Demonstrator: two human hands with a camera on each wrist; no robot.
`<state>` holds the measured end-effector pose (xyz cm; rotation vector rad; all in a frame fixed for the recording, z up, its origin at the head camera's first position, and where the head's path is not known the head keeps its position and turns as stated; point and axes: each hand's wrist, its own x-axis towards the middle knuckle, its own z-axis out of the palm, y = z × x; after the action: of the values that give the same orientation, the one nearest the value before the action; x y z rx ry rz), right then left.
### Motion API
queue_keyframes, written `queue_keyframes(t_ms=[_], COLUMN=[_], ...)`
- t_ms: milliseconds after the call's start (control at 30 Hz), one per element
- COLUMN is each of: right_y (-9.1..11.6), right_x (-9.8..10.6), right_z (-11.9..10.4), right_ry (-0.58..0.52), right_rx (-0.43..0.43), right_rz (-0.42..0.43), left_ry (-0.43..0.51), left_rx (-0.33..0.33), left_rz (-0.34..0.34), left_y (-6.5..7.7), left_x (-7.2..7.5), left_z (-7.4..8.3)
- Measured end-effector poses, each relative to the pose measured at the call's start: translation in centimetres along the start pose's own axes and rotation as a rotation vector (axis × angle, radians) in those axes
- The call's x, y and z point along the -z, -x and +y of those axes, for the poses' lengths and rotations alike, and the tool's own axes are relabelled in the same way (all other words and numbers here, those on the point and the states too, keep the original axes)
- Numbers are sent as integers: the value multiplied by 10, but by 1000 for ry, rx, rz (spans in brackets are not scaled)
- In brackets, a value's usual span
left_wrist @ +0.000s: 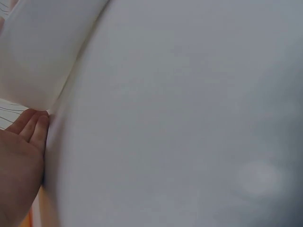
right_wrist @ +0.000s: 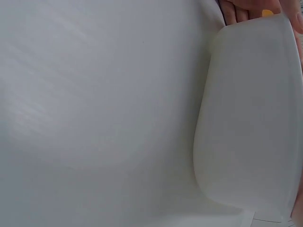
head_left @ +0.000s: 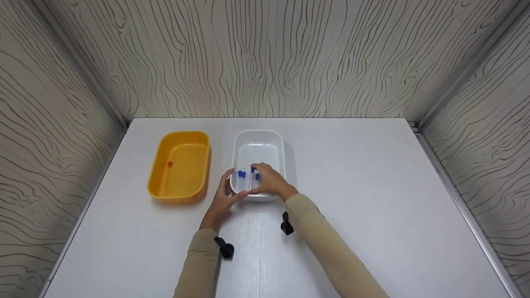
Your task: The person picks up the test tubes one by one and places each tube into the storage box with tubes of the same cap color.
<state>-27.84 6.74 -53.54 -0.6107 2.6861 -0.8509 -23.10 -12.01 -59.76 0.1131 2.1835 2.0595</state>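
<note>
A white tray (head_left: 258,136) stands mid-table, and small blue caps (head_left: 242,174) lie in its near part, with another blue cap (head_left: 257,176) beside the right fingers. My left hand (head_left: 222,203) holds the tray's near left corner, thumb along the front rim and fingers along the outer side. In the left wrist view its fingers (left_wrist: 33,127) lie against the tray wall (left_wrist: 42,52). My right hand (head_left: 270,181) reaches over the near rim. Between its index finger and thumb it holds an upright, clear tube with a blue cap (head_left: 252,169); its lower end is hard to make out.
To the left stands a yellow tray (head_left: 187,165) with a small red piece (head_left: 170,164) inside. White table (head_left: 372,198) extends to the right. Wood-patterned panels (head_left: 265,58) enclose the back and both sides. A black camera mount (head_left: 225,249) sits at the left wrist, another (head_left: 286,225) at the right.
</note>
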Motion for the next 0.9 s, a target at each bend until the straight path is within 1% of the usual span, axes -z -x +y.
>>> queue_keyframes(t_ms=[233, 333, 567, 633, 800, 900], right_y=[-1, -1, -1, -1, 0, 1], right_x=[-1, -2, 0, 1, 1, 2], right_z=[0, 0, 1, 1, 1, 2], right_ry=[16, 13, 10, 9, -3, -29], right_rx=[-7, -16, -15, -6, 17, 34], right_rz=[-9, -17, -24, -20, -2, 23], left_ry=[-15, -13, -10, -6, 0, -13], left_rx=[27, 22, 42, 17, -11, 5], left_rz=[8, 8, 10, 2, -11, -3], left_y=[1, 1, -1, -1, -1, -2], left_x=[-1, -1, -1, -1, 0, 0], left_z=[1, 1, 0, 1, 1, 1])
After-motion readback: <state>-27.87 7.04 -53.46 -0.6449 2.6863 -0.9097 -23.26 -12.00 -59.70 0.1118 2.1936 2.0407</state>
